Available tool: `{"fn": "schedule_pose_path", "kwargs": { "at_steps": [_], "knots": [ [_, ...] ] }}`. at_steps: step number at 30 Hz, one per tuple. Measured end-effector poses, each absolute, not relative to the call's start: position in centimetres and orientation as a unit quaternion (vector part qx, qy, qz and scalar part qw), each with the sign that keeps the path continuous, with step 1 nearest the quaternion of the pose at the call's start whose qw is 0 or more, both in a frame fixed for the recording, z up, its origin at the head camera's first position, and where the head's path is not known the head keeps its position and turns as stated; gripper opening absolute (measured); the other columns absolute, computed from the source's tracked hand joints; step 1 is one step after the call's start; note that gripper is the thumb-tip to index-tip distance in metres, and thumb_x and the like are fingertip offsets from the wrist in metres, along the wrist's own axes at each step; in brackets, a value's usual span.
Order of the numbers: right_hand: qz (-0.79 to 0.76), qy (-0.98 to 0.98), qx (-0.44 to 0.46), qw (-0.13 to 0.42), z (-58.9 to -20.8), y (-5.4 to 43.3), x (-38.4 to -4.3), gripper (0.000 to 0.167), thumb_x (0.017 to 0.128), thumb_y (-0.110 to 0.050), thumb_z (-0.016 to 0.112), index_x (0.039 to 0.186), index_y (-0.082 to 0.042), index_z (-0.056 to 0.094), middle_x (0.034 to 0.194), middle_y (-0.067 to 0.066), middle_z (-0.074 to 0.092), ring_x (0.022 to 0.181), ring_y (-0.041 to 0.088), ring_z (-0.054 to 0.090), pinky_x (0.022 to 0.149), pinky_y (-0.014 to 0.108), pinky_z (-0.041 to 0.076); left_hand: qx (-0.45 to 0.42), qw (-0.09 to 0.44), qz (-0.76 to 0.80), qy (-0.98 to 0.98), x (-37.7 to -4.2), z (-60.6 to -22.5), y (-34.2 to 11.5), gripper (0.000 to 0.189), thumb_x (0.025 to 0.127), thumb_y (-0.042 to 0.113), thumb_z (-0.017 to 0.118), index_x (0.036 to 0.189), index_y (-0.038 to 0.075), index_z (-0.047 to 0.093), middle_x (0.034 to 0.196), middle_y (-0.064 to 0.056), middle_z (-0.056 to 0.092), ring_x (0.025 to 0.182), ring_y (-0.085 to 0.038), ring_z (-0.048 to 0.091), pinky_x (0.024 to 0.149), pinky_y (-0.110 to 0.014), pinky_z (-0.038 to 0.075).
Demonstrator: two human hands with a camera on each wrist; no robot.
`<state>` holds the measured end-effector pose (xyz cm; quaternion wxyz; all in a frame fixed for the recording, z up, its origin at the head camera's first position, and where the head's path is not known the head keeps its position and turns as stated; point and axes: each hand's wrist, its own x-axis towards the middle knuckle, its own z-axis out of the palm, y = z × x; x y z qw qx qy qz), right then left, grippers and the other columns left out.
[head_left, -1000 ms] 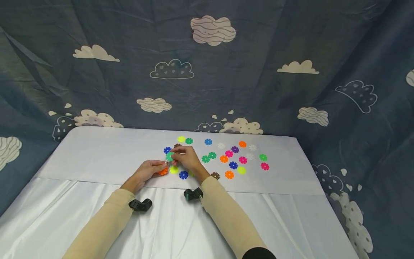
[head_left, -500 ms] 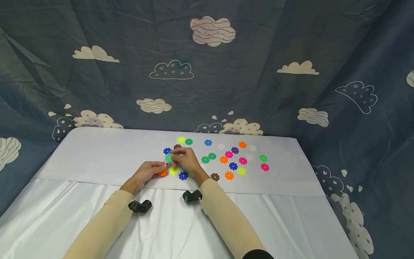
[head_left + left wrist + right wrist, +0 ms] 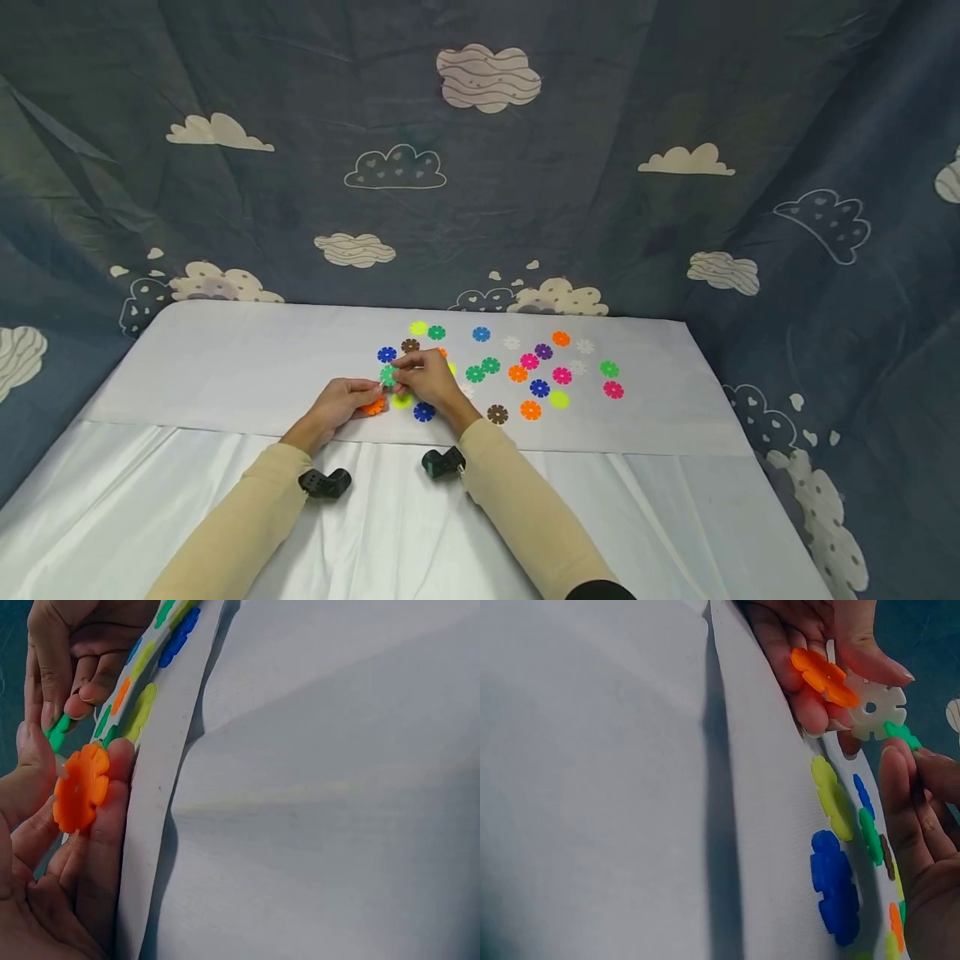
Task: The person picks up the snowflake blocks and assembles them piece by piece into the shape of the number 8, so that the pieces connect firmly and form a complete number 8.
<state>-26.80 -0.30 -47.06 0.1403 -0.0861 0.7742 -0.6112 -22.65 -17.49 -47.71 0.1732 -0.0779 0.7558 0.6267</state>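
My left hand [image 3: 341, 405] holds a white flower-shaped disc [image 3: 877, 712] between thumb and fingers. An orange notched disc [image 3: 81, 787] stands at an angle to the white one, lying against the fingers of that hand. In the right wrist view my right hand [image 3: 930, 810] pinches a green notched disc [image 3: 901, 733] by its edge, and this green disc meets the rim of the white one. Both hands are close together over the left end of the scattered discs. Just below them lie a yellow disc [image 3: 831, 799] and a blue disc [image 3: 834, 889], flat on the white cloth.
Several more notched discs in pink, purple, brown, green and white are spread to the right, among them a brown disc [image 3: 497, 414] near my right wrist. A dark curtain [image 3: 555, 208] with clouds hangs behind the white-covered table [image 3: 225, 367].
The head view has tilted up a little, so the table sits lower in it. Both hands stay at nearly the same place, still holding the discs together.
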Motion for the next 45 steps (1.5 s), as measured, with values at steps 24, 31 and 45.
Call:
{"fn": "schedule_pose_path", "kwargs": {
  "at_steps": [24, 31, 45],
  "knots": [
    [-0.627, 0.743, -0.139, 0.191, -46.8, 0.2, -27.6, 0.013, 0.088, 0.002, 0.066, 0.100, 0.003, 0.068, 0.074, 0.009, 0.066, 0.058, 0.017, 0.062, 0.060, 0.028, 0.057, -0.087, 0.166, 0.636, 0.748, -22.6, -47.3, -17.8, 0.049, 0.097, 0.031, 0.060, 0.128, -0.005, 0.053, 0.114, -0.013, 0.067, 0.080, -0.007, 0.063, 0.070, -0.022, 0.055],
    [-0.595, 0.771, -0.135, 0.183, -46.8, 0.2, -27.4, 0.012, 0.089, -0.003, 0.067, 0.100, 0.000, 0.071, 0.082, 0.008, 0.065, 0.061, 0.016, 0.061, 0.061, 0.028, 0.056, -0.105, 0.153, 0.634, 0.750, -22.7, -47.7, -17.4, 0.037, 0.097, 0.024, 0.059, 0.120, -0.005, 0.055, 0.100, -0.008, 0.071, 0.074, -0.007, 0.063, 0.064, -0.021, 0.053],
    [-0.345, 0.903, -0.192, 0.166, -46.4, 1.0, -26.9, 0.025, 0.080, -0.016, 0.080, 0.103, -0.010, 0.073, 0.090, -0.003, 0.064, 0.078, 0.010, 0.054, 0.073, 0.021, 0.049, -0.142, 0.162, 0.605, 0.766, -22.8, -47.9, -17.1, 0.040, 0.099, 0.029, 0.056, 0.128, 0.002, 0.054, 0.122, -0.016, 0.062, 0.086, -0.012, 0.059, 0.072, -0.021, 0.052]
  ]
}}
